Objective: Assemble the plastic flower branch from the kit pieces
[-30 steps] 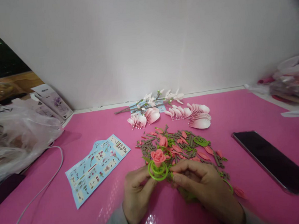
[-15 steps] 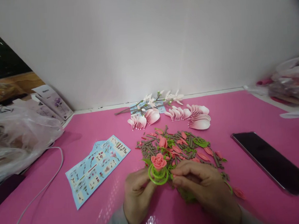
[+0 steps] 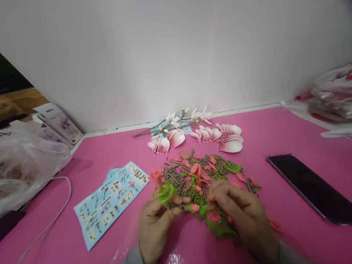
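My left hand (image 3: 155, 230) is closed on a plastic toy flower (image 3: 163, 192) with a coral bloom and looping green parts below it, tilted to the left. From its fingers a short side stem with a small coral bud (image 3: 195, 207) points right. My right hand (image 3: 245, 215) is a little apart from the bud, its thumb and fingertips pinched together; what lies between them is hidden. Under and beyond both hands spreads a pile of brown stem pieces (image 3: 174, 175), coral petals (image 3: 196, 169) and green parts. A coral rose (image 3: 213, 216) and a green leaf (image 3: 220, 228) lie beside my right hand.
Printed instruction sheets (image 3: 111, 203) lie at left, near a white cable (image 3: 58, 214) and a plastic bag (image 3: 24, 166). At the back are pale pink petals (image 3: 229, 144) and white-flowered branches (image 3: 172, 122). A dark phone (image 3: 315, 186) lies at right.
My left hand has tipped the flower over to the left, bringing the small bud into view. My right hand has drawn back from the flower. The whole view has shifted slightly.
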`<state>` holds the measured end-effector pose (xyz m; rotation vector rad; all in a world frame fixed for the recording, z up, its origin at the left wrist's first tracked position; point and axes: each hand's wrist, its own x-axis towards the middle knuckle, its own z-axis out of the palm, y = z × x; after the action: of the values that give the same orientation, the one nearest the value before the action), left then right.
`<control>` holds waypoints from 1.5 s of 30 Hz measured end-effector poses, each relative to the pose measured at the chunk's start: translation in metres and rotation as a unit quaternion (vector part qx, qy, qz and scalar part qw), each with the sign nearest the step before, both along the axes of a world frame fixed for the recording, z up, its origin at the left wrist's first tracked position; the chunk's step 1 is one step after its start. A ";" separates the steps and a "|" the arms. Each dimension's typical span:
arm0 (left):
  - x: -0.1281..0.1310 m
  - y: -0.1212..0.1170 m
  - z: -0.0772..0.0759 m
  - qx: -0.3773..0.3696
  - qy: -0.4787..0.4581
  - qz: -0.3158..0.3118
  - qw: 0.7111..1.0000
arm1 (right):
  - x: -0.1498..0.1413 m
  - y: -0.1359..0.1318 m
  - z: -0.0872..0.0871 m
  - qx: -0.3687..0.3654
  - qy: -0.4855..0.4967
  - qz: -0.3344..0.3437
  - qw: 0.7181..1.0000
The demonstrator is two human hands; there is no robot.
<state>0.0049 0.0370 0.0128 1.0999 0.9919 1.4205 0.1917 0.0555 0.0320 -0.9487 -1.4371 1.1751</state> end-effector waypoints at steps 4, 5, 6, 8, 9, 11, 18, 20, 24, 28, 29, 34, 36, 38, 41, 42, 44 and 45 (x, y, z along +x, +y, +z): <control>-0.001 0.003 -0.011 -0.020 -0.179 -0.026 0.983 | -0.003 0.008 -0.004 -0.222 0.053 0.057 0.972; 0.000 0.003 -0.012 -0.021 -0.205 -0.038 0.978 | -0.005 0.009 -0.005 -0.259 0.076 0.093 0.958; 0.001 0.003 -0.012 -0.022 -0.223 -0.052 0.973 | -0.006 0.009 -0.006 -0.285 0.105 0.123 0.945; 0.003 0.003 -0.011 -0.020 -0.237 -0.083 0.968 | -0.009 0.009 -0.008 -0.311 0.161 0.155 0.924; 0.004 0.002 -0.011 -0.019 -0.234 -0.097 0.967 | -0.010 0.008 -0.009 -0.313 0.180 0.161 0.918; 0.004 0.002 -0.012 -0.021 -0.220 -0.120 0.968 | -0.012 0.006 -0.009 -0.303 0.203 0.163 0.917; -0.001 -0.003 -0.017 -0.006 -0.135 -0.104 0.985 | -0.015 0.002 -0.003 -0.326 0.285 0.129 0.892; 0.000 -0.004 -0.017 -0.007 -0.131 -0.086 0.988 | -0.015 0.001 -0.003 -0.316 0.293 0.126 0.894; 0.002 -0.001 -0.017 -0.012 -0.140 -0.026 0.990 | -0.013 0.001 -0.004 -0.272 0.295 0.111 0.909; 0.000 0.008 -0.016 0.016 -0.154 0.028 0.988 | -0.009 -0.001 -0.005 -0.212 0.229 0.098 0.945; -0.001 0.010 -0.015 0.005 -0.160 0.018 0.987 | -0.008 -0.002 -0.005 -0.197 0.208 0.097 0.953; -0.005 0.015 -0.010 -0.110 -0.148 -0.104 0.977 | -0.006 -0.007 -0.007 -0.139 0.141 0.118 0.973; -0.005 0.016 -0.008 -0.127 -0.124 -0.140 0.974 | -0.006 -0.008 -0.009 -0.138 0.131 0.131 0.973; -0.004 0.016 -0.006 -0.136 -0.109 -0.152 0.973 | -0.006 -0.007 -0.011 -0.138 0.124 0.135 0.973; -0.002 0.015 -0.006 -0.144 -0.096 -0.115 0.978 | -0.006 -0.005 -0.013 -0.127 0.113 0.144 0.975; -0.001 0.015 -0.007 -0.146 -0.090 -0.098 0.980 | -0.006 -0.005 -0.013 -0.124 0.112 0.149 0.975; -0.001 0.014 -0.009 -0.148 -0.078 -0.075 0.983 | -0.006 -0.005 -0.012 -0.120 0.109 0.154 0.975; 0.000 0.014 -0.011 -0.148 -0.072 -0.067 0.984 | -0.006 -0.005 -0.012 -0.116 0.107 0.153 0.976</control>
<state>0.0045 0.0506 0.0023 0.8180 0.9689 1.1825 0.1855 0.0503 0.0200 -0.7434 -1.3214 1.6496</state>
